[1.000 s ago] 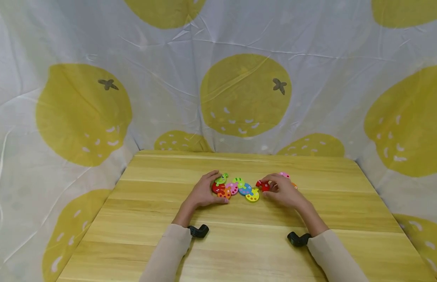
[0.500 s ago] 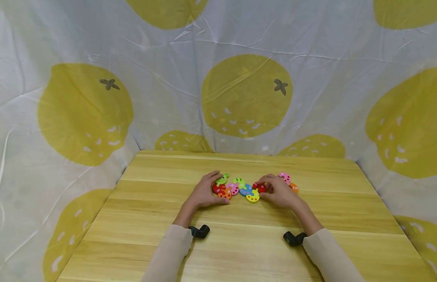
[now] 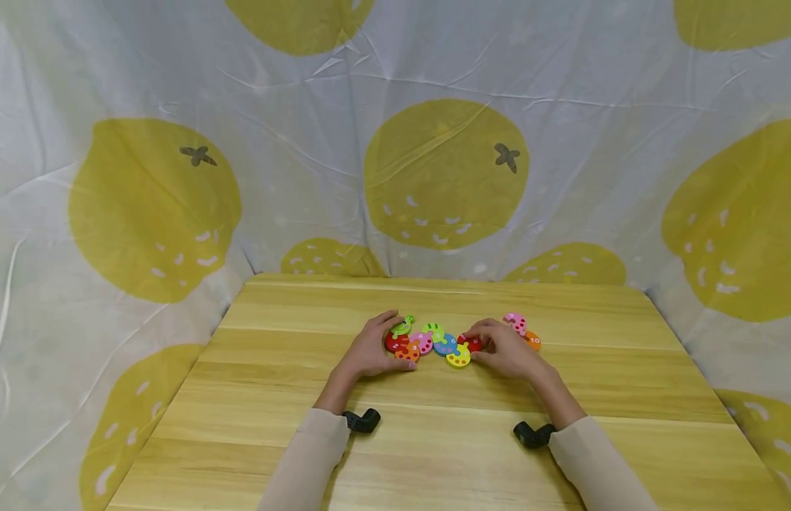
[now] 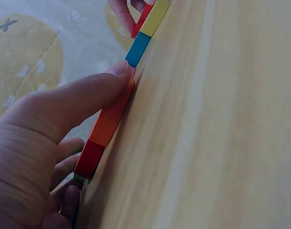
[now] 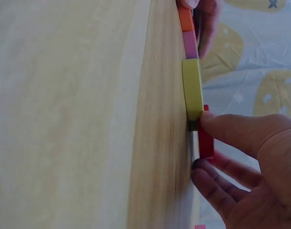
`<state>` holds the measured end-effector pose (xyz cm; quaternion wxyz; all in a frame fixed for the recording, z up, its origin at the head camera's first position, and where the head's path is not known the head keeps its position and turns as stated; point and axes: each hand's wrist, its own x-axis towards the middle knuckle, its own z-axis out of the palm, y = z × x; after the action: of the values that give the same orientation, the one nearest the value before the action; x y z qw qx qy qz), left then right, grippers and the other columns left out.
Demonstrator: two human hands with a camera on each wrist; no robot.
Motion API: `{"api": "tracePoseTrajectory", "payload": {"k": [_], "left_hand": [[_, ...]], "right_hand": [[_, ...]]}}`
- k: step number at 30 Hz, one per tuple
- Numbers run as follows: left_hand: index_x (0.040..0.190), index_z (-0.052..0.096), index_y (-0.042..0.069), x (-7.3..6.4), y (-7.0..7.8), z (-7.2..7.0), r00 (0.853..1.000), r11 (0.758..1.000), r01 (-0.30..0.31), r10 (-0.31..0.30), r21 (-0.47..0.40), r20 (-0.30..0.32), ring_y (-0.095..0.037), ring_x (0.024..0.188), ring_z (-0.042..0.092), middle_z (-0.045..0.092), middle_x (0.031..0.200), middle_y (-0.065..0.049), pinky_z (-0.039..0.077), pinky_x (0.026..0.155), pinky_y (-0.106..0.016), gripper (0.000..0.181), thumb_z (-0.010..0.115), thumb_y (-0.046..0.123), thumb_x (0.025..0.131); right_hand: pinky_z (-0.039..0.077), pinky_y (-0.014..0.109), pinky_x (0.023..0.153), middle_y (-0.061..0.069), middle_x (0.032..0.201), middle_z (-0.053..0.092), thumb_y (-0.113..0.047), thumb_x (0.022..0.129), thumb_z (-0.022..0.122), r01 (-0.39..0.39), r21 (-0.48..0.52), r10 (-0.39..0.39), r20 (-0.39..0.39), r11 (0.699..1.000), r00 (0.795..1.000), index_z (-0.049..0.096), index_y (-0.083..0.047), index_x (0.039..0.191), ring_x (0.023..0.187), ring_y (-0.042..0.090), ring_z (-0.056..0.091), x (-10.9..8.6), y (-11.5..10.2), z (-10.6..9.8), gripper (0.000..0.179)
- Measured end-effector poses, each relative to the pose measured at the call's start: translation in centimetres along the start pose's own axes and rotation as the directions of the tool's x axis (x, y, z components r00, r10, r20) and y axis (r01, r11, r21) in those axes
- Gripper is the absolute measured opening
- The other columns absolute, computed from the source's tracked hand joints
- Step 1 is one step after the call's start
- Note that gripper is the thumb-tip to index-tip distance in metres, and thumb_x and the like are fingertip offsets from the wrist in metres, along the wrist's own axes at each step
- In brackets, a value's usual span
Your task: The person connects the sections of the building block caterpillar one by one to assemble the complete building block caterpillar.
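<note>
A chain of flat, interlocking number puzzle pieces forms a caterpillar on the table, starting from the green smiling head. My left hand holds the chain's left end, thumb at the near edge by the orange piece and fingers round the far side. Along the chain follow pink, light green, blue and yellow pieces. My right hand pinches a red puzzle piece between thumb and fingers. In the right wrist view that piece sits slightly higher than the yellow one, overlapping its end.
A pink piece and an orange piece marked 10 lie together just right of my right hand. The wooden table ends at a hanging lemon-print cloth. Black wrist cameras sit below both hands.
My right hand has moved left, bringing the red piece from apart to the yellow piece's end, then stayed nearly still. The left hand keeps its hold.
</note>
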<state>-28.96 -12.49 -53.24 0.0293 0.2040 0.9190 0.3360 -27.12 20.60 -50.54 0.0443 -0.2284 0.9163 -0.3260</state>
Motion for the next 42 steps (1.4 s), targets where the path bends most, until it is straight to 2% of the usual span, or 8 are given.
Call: {"api": "tracePoseTrajectory", "payload": {"k": [4, 11, 18, 23, 31, 37, 42], "left_hand": [[0.155, 0.048, 0.018, -0.1, -0.1, 0.1, 1.0, 1.0, 0.002, -0.002, 0.004, -0.002, -0.033, 0.154, 0.031, 0.033, 0.167, -0.005, 0.035, 0.121, -0.056, 0.106, 0.09, 0.061, 0.068], [0.156, 0.047, 0.018, 0.0, 0.0, 0.1, 1.0, 1.0, -0.001, 0.001, 0.016, 0.005, -0.032, 0.155, 0.031, 0.033, 0.168, -0.004, 0.034, 0.122, -0.056, 0.106, 0.088, 0.062, 0.069], [0.156, 0.047, 0.017, 0.0, 0.2, 0.1, 1.0, 1.0, -0.009, 0.009, 0.004, -0.004, -0.032, 0.154, 0.033, 0.033, 0.168, -0.004, 0.036, 0.121, -0.055, 0.103, 0.086, 0.062, 0.072], [0.155, 0.048, 0.016, -0.1, 0.3, 0.3, 1.0, 1.0, -0.009, 0.01, 0.007, -0.015, -0.032, 0.154, 0.034, 0.036, 0.167, -0.004, 0.035, 0.121, -0.055, 0.1, 0.085, 0.061, 0.074], [0.155, 0.048, 0.016, -0.2, 0.3, 0.2, 1.0, 1.0, -0.01, 0.01, -0.007, -0.019, -0.031, 0.154, 0.033, 0.037, 0.166, -0.003, 0.034, 0.122, -0.056, 0.096, 0.084, 0.058, 0.075], [0.156, 0.047, 0.018, -0.1, 0.3, 0.1, 1.0, 1.0, -0.011, 0.011, 0.002, -0.007, -0.03, 0.156, 0.03, 0.036, 0.167, -0.001, 0.032, 0.123, -0.056, 0.096, 0.083, 0.057, 0.076], [0.156, 0.047, 0.018, -0.1, 0.2, 0.2, 1.0, 1.0, -0.013, 0.013, 0.005, -0.004, -0.03, 0.157, 0.029, 0.036, 0.167, -0.001, 0.031, 0.123, -0.057, 0.096, 0.082, 0.056, 0.076]], "right_hand": [[0.053, 0.034, 0.086, 0.014, 0.142, 0.058, -0.015, 0.095, 0.076, -0.015, -0.004, 0.015, 0.023, 1.0, 1.0, 0.074, -0.015, 0.128, 0.102, 0.019, 0.061, -0.2, 0.0, 0.1, 0.033], [0.054, 0.033, 0.087, 0.012, 0.14, 0.058, -0.014, 0.094, 0.076, 0.0, 0.024, 0.0, 0.01, 1.0, 1.0, 0.071, -0.011, 0.129, 0.099, 0.018, 0.058, -0.3, 0.3, 0.1, 0.036], [0.056, 0.035, 0.087, 0.008, 0.117, 0.067, -0.012, 0.093, 0.075, 0.004, 0.045, -0.001, -0.071, 0.999, 0.997, 0.07, -0.008, 0.126, 0.096, 0.019, 0.061, -0.8, 1.3, -0.5, 0.034], [0.056, 0.033, 0.083, 0.006, 0.109, 0.067, -0.014, 0.092, 0.077, -0.032, 0.03, 0.036, -0.149, 0.999, 0.988, 0.071, -0.005, 0.125, 0.092, 0.017, 0.06, -1.5, 2.1, -1.4, 0.035], [0.055, 0.035, 0.078, 0.015, 0.107, 0.068, -0.017, 0.092, 0.078, -0.099, 0.018, 0.1, -0.244, 0.995, 0.965, 0.071, 0.0, 0.124, 0.092, 0.026, 0.062, -2.3, 3.6, -3.6, 0.037], [0.054, 0.043, 0.083, 0.016, 0.109, 0.066, -0.024, 0.092, 0.078, -0.179, -0.053, 0.162, -0.237, 0.982, 0.958, 0.068, 0.003, 0.128, 0.095, 0.029, 0.062, -2.2, 5.2, -4.5, 0.046], [0.047, 0.038, 0.076, 0.015, 0.103, 0.059, -0.027, 0.09, 0.08, -0.197, -0.061, 0.18, -0.213, 0.979, 0.96, 0.063, 0.005, 0.132, 0.086, 0.025, 0.054, -1.9, 6.3, -4.7, 0.055]]}}
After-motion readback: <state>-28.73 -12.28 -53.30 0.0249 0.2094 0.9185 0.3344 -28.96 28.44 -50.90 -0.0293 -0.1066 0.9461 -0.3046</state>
